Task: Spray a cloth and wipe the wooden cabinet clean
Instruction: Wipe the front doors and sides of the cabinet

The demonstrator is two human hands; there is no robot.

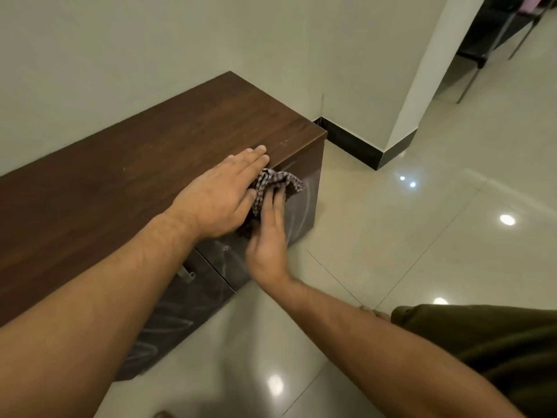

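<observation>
A glossy floor of cream tiles (422,267) fills the right side of the view and shows several round reflections of lamps. A pale plain wall (120,55) stands behind, with a black skirting strip (355,146) along its foot, and a white square pillar (428,70) rises at the corner. Beyond the pillar, far at the top right, there is dark furniture with thin metal legs (488,34); it is too small to tell more. The person's knee in dark olive trousers (482,342) is at the lower right. The long low cabinet of dark brown wood (135,176) stands with its back against the wall. Its long axis runs from the lower left of the view to the upper right, and its free end points toward the pillar. Its front face shows pale curved streaks and a small metal handle (185,273). The left hand (221,191) lies flat on the top of the cabinet near the right end, with fingers straight and pressed together, reaching along the front edge. This hand and its forearm hide part of the top and of the front edge. The crumpled checkered cloth in brown and white (271,181) is on the front face, just under the top edge and near the right corner. The right hand (268,236) presses the cloth against the front with straight fingers pointing up; the hand is a little blurred, and it covers the lower part of the cloth.
</observation>
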